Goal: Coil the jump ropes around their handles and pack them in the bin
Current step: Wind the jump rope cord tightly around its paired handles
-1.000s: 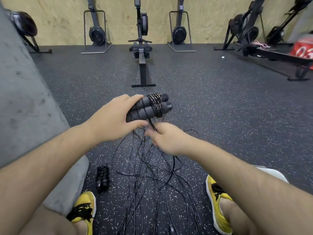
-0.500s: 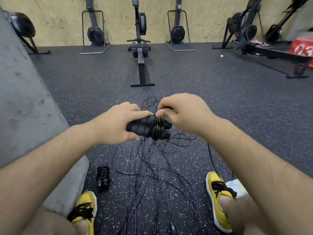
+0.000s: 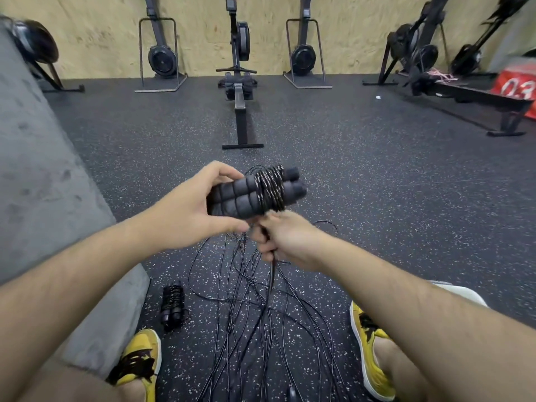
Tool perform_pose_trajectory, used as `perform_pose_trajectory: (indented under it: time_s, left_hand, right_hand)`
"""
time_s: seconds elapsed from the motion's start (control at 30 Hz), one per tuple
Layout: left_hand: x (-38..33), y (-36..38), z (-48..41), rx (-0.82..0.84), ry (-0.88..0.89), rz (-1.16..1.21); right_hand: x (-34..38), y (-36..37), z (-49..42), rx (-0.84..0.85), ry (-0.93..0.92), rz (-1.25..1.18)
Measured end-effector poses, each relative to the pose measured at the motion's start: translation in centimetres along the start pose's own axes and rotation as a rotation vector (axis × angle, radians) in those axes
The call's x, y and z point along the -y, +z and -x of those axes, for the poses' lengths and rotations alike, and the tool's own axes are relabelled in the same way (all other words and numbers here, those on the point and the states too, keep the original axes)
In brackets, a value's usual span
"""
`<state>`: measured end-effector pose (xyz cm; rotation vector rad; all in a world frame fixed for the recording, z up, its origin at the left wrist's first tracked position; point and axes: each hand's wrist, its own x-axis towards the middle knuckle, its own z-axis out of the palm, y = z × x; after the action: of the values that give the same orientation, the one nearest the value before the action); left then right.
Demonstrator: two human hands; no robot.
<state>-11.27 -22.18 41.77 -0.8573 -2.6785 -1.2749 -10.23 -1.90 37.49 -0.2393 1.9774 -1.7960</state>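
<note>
Grey padded block (image 3: 43,184): far left, beside the person's left leg; it seems to serve as a stop for finished work.
Finished bundle (image 3: 173,306): a rope already coiled round its handles, lying on the floor just beside the block and clear of the tangle, probably parked there within reach until packing.
Left grip (image 3: 185,210): fingers and thumb are curled round the near ends of the two handles, which leaves the far ends bare for winding.
Handles (image 3: 232,198): two black foam handles in the air above the floor, pressed side by side so that one coil binds both.
Wraps (image 3: 271,187): several turns of cord sit toward the far end, snug against each other.
Right grip (image 3: 287,242): closed round the cord just under the handles; the cord runs out below the fist to the floor. Holding this close likely keeps the next turn taut.
Loose ropes (image 3: 261,314): a tangle of black cords on the floor between the yellow shoes (image 3: 371,358), not yet coiled.
Bin: a pale edge (image 3: 464,291) behind the right forearm may be it; I cannot tell.
Stage: mid-winding, with packing not yet begun.
</note>
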Motion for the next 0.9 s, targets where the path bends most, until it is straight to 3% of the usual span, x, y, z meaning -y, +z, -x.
perform_pose_trajectory:
  time_s: [0.1, 0.2, 0.33, 0.47, 0.6, 0.77, 0.9]
  left_hand:
    - [1.8, -0.8, -0.8, -0.089, -0.056, -0.142]
    - [3.8, -1.3, -1.4, -0.06, -0.081, -0.368]
    - [5.2, -1.0, -1.5, 0.037, -0.063, -0.62]
    - [3.9, -0.2, -1.1, 0.166, -0.009, -0.59]
    - [0.9, 0.9, -0.1, 0.296, 0.03, -0.382]
    - [-2.0, 0.7, 1.1, 0.221, -0.026, 0.056]
    - [-1.3, 0.3, 0.7, 0.093, -0.005, 0.089]
  right_hand:
    - [0.3, 2.1, 0.6, 0.017, 0.113, 0.119]
    - [1.9, 3.0, 2.2, 0.009, 0.106, 0.474]
    - [4.3, 2.0, 3.7, -0.129, -0.088, 1.017]
    - [5.6, -0.4, 3.4, -0.375, -0.316, 1.345]
    - [5.6, -4.0, 1.4, -0.379, -0.362, 1.277]
    - [3.4, -5.7, 0.0, -0.239, -0.288, 0.738]
    - [1.0, -1.8, 0.2, -0.021, -0.066, 0.924]
